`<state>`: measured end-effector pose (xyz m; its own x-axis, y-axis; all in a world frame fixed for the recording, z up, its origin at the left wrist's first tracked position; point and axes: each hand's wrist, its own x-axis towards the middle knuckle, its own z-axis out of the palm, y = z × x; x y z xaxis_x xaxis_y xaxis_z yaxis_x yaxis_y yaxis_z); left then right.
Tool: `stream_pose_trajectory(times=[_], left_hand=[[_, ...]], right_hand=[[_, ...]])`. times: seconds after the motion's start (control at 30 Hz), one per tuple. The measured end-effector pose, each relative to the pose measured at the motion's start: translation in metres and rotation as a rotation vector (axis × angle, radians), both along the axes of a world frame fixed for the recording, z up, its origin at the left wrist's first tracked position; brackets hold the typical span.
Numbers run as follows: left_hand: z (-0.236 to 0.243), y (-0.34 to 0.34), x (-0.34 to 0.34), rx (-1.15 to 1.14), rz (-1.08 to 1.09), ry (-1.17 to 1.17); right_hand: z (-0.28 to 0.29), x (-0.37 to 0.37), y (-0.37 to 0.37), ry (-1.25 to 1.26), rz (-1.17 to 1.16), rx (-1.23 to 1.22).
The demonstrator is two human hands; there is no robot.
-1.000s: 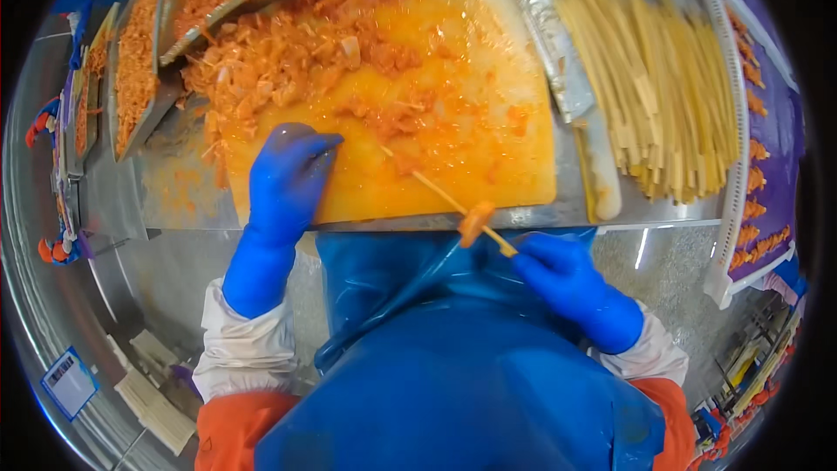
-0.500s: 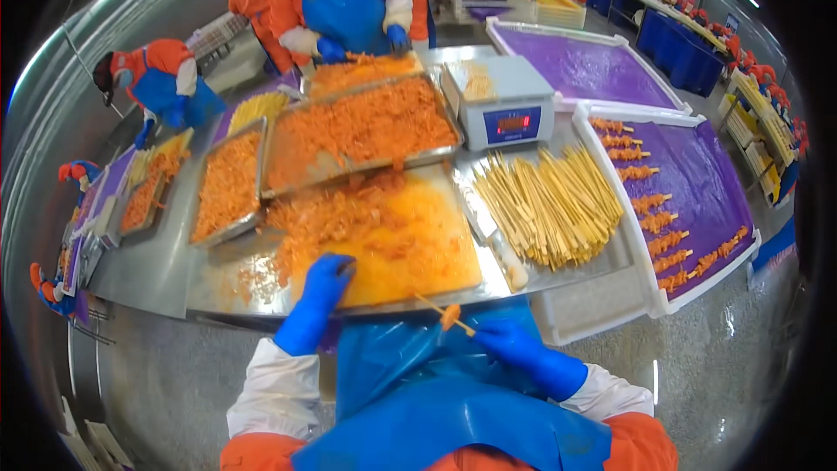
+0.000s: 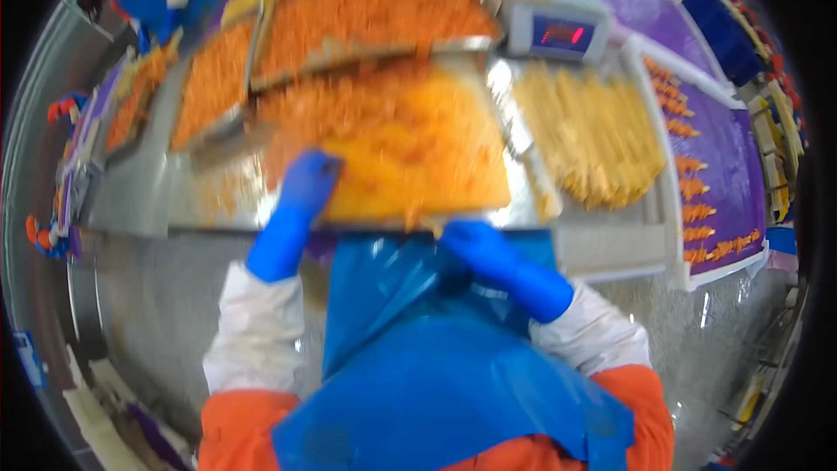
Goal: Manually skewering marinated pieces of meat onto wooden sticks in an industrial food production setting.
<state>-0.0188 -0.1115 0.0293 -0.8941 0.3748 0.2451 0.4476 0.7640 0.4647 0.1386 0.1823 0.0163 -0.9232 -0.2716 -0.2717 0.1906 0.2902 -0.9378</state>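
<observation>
In my right hand (image 3: 475, 244), closed at the near edge of the table, is a thin wooden skewer (image 3: 433, 226). An orange piece of marinated meat (image 3: 412, 215) is at its far end, over the front edge of the yellow cutting board (image 3: 471, 179). My left hand (image 3: 311, 181) is at the left side of that board, beside loose orange meat (image 3: 292, 118). Its fingers are smeared by motion, so whether they hold anything cannot be made out. Both hands wear blue gloves.
Beyond the board lie a large metal tray of meat (image 3: 375, 13) and a smaller one (image 3: 214, 78). To the right are a pile of bare skewers (image 3: 597, 135), a digital scale (image 3: 558, 26) and a white-rimmed purple tray (image 3: 728, 161) with several filled skewers. A co-worker's blue apron (image 3: 161, 0) shows far left.
My view has tilted down, so the table sits higher in the picture. My right hand has brought the skewer with its meat piece up to the board's front edge. My left hand remains by the meat.
</observation>
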Motion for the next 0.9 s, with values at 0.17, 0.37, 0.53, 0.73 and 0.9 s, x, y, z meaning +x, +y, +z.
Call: stream_pose_trajectory(times=[0.17,0.37,0.53,0.73,0.9], left_hand=[[0.007,0.007,0.004,0.097,-0.042,-0.090],[0.006,0.005,0.020,0.077,-0.072,-0.107],[0.006,0.012,0.021,0.096,-0.032,-0.103],[0.005,0.015,0.021,0.061,-0.033,0.075],[-0.002,0.015,0.026,0.075,-0.002,0.059]], right_hand=[[0.019,-0.012,-0.013,-0.095,-0.056,0.009],[0.017,0.004,0.004,-0.230,-0.017,-0.025],[0.021,-0.006,-0.006,-0.242,-0.030,-0.024],[0.022,-0.002,-0.006,-0.184,-0.036,-0.005],[-0.001,-0.012,-0.025,0.014,-0.017,0.002]])
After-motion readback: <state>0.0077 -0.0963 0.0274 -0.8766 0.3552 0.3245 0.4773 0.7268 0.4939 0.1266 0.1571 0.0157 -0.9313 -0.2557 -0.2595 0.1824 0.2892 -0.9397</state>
